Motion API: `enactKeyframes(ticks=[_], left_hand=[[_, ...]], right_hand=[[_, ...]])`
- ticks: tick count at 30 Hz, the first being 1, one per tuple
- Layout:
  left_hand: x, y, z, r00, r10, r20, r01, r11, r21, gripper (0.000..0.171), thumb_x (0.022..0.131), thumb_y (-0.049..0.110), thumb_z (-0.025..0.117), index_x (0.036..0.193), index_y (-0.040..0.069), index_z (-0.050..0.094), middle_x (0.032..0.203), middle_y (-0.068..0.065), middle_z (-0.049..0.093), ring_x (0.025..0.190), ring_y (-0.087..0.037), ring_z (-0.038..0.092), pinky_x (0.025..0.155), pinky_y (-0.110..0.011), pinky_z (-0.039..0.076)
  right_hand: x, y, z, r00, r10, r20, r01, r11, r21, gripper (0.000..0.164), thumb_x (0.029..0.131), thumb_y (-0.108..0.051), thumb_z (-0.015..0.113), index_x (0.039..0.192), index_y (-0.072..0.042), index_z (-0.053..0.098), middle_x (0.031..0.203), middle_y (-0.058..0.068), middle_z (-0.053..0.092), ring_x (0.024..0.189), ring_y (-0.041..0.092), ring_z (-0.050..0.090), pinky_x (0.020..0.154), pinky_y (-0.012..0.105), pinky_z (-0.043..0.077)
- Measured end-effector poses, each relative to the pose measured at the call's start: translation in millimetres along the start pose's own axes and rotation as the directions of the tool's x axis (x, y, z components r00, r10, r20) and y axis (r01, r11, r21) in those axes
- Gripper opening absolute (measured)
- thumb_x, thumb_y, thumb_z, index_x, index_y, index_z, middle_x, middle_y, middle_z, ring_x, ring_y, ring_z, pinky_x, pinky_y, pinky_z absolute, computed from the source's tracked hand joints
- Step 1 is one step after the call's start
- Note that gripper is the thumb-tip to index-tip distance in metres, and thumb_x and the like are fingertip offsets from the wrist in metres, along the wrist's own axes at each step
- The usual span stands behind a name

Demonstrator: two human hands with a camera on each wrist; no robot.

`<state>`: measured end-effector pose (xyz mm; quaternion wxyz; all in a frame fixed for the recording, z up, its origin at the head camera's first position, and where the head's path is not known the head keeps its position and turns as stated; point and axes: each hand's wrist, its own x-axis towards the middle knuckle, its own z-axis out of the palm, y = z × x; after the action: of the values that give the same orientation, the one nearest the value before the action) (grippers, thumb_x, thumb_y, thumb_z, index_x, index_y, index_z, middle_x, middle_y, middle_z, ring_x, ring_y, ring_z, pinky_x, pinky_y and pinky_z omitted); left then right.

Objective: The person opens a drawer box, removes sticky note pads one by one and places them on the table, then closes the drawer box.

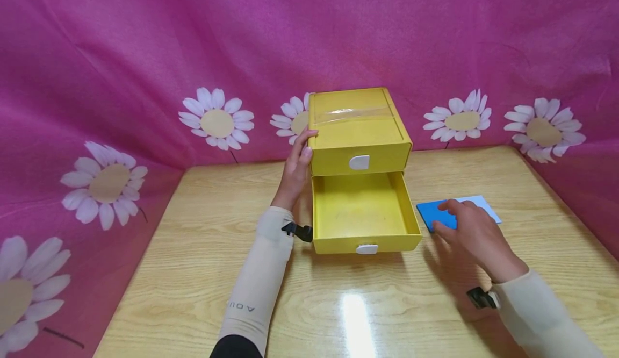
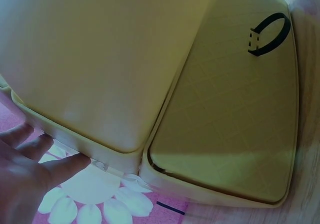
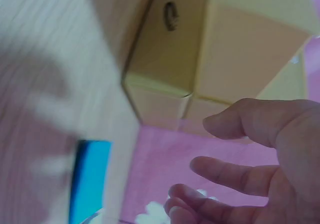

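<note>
A yellow two-tier drawer box (image 1: 358,116) stands on the table, its lower drawer (image 1: 367,207) pulled out and bare inside. My left hand (image 1: 295,172) rests against the box's upper left side, fingertips at the top edge; in the left wrist view its extended fingers (image 2: 67,169) lie along the yellow rim. To the right of the box lies a flat blue and pale rectangular item (image 1: 427,213), partly hidden by my right hand (image 1: 476,234). That hand is over the item with fingers spread and loosely bent; the right wrist view shows nothing between thumb and fingers (image 3: 230,176).
The wooden table (image 1: 217,229) meets a pink cloth (image 1: 300,35) with white daisies behind and at both sides. White tabs (image 1: 360,162) mark the drawer fronts, and clear tape (image 1: 355,113) crosses the box top. A black loop (image 2: 272,33) shows against a yellow panel.
</note>
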<state>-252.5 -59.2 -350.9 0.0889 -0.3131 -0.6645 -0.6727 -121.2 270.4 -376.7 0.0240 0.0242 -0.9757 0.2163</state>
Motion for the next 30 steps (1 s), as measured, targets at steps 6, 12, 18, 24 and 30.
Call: enactKeyframes(ticks=[6,12,18,24,30], left_hand=[[2.0,-9.8,-1.5,1.000,0.013,0.001,-0.013,1.000,-0.012,0.044,0.099,0.014,0.035,0.140,-0.001,0.035,0.160,-0.015,0.014,0.145,-0.023,0.019,0.115,-0.042,0.021],[2.5,-21.4,-2.7,1.000,0.015,-0.015,-0.015,1.000,0.015,0.045,0.099,0.022,0.036,0.141,0.004,0.038,0.160,-0.009,0.017,0.145,-0.018,0.018,0.115,-0.039,0.020],[-0.4,0.1,-0.1,1.000,-0.003,-0.005,0.003,1.000,0.026,0.045,0.099,0.016,0.035,0.140,-0.003,0.036,0.159,-0.019,0.014,0.146,-0.025,0.017,0.116,-0.041,0.020],[-0.3,0.9,0.0,1.000,-0.003,-0.011,0.003,0.999,0.039,0.045,0.099,0.016,0.035,0.140,-0.003,0.036,0.159,-0.020,0.015,0.146,-0.025,0.017,0.116,-0.040,0.020],[-0.4,1.8,0.4,1.000,-0.005,-0.012,0.005,0.999,0.038,0.044,0.099,0.014,0.035,0.140,-0.002,0.036,0.159,-0.020,0.015,0.146,-0.024,0.018,0.116,-0.041,0.020]], right_hand=[[-9,-16,-11,0.996,-0.068,-0.062,0.071,0.996,0.056,0.039,0.085,-0.022,0.071,0.115,0.002,0.061,0.106,0.024,0.064,0.094,0.040,0.059,0.074,0.056,0.050],[-16,-28,-15,0.987,-0.105,-0.122,0.117,0.989,0.089,0.034,0.086,-0.023,0.070,0.112,-0.003,0.063,0.106,0.019,0.066,0.093,0.037,0.059,0.071,0.053,0.052],[-23,-40,-15,0.958,-0.181,-0.222,0.202,0.976,0.075,0.026,0.085,-0.020,0.072,0.106,-0.007,0.066,0.097,0.012,0.067,0.082,0.027,0.062,0.066,0.045,0.052],[-29,-52,-15,0.932,-0.235,-0.274,0.264,0.961,0.075,0.020,0.083,-0.016,0.074,0.101,-0.011,0.068,0.089,0.002,0.067,0.075,0.018,0.062,0.064,0.037,0.052],[-34,-63,-18,0.896,-0.305,-0.322,0.337,0.941,0.047,0.015,0.080,-0.011,0.074,0.093,-0.016,0.068,0.083,-0.007,0.066,0.073,0.013,0.061,0.060,0.032,0.050]])
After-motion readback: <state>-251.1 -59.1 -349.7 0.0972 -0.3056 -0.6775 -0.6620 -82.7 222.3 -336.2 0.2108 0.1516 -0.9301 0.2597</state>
